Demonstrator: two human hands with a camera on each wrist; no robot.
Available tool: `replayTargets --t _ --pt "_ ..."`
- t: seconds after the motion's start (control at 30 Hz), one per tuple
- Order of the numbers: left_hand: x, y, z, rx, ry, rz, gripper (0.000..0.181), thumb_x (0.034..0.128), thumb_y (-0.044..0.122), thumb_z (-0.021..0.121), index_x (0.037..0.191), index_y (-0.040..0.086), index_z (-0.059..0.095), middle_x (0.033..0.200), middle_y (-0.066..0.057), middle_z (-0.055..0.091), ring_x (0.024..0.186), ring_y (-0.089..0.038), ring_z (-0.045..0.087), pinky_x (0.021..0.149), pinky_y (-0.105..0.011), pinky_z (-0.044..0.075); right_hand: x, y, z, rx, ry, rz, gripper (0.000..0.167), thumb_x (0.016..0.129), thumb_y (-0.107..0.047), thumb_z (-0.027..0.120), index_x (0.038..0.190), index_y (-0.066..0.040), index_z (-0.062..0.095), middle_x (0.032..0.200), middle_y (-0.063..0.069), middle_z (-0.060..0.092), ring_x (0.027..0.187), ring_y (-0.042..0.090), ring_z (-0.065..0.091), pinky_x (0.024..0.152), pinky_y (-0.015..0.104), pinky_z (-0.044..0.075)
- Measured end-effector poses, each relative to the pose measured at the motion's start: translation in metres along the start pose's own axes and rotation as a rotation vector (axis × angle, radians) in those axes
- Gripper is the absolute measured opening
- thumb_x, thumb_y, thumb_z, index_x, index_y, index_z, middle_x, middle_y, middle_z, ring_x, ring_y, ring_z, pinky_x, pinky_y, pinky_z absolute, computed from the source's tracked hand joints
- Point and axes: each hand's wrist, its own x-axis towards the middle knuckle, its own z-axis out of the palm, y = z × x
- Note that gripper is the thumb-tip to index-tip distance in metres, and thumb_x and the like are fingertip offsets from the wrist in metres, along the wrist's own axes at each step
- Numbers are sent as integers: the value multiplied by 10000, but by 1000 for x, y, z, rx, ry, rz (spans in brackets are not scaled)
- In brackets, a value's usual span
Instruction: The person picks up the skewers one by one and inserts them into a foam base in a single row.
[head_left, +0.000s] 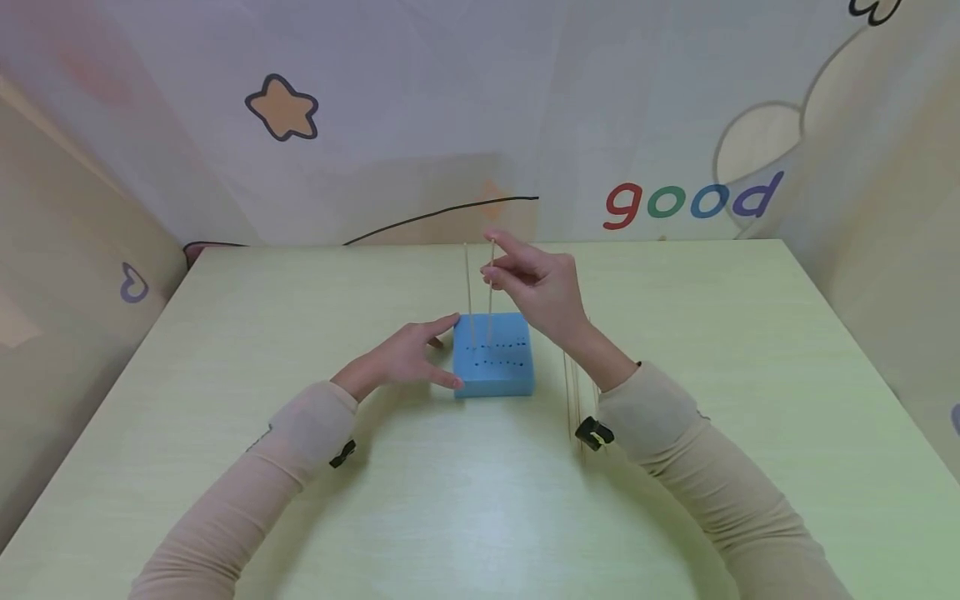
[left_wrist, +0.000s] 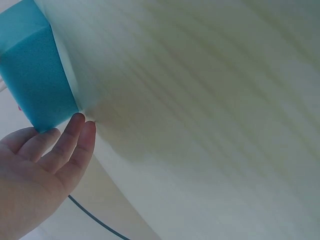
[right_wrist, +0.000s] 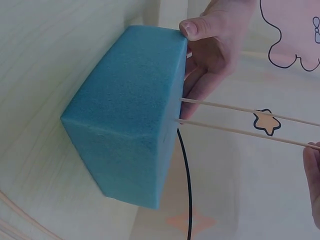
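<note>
A blue foam block [head_left: 495,388] with rows of small dark holes in its top sits on the table. My left hand [head_left: 405,354] holds the block by its left side, thumb at the near corner and fingers toward the far one. In the left wrist view, the fingers [left_wrist: 72,140] meet the block's lower edge. One thin wooden stick [head_left: 468,279] stands upright in the block. Just right of it, my right hand [head_left: 543,287] pinches a second stick [head_left: 491,304] near its upper end. In the right wrist view, this stick's lower end meets the block's top.
Several loose sticks [head_left: 567,383] lie on the pale green table [head_left: 300,525] beneath my right forearm. Behind the table hangs a printed cloth backdrop [head_left: 420,100]. Each wrist wears a band with a black buckle [head_left: 595,433].
</note>
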Motion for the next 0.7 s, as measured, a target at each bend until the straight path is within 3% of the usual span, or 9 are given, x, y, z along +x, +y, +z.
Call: replayTargets --t 0.4,0.7 --pt "0 -1 0 -2 3 14 1003 695 351 787 1451 58 197 1460 -110 282 1177 -311 455 959 -430 376 -1 -2 1 -44 -16 15 396 777 72 659 1164 66 580 793 181 678 685 243 660 639 248 519" --pt "1 0 1 4 2 -7 1007 687 355 791 1455 81 199 1462 -92 283 1186 -298 447 963 -422 373 -7 -1 -13 -95 -19 70 460 790 30 667 1234 15 548 876 158 684 783 219 666 702 235 511"
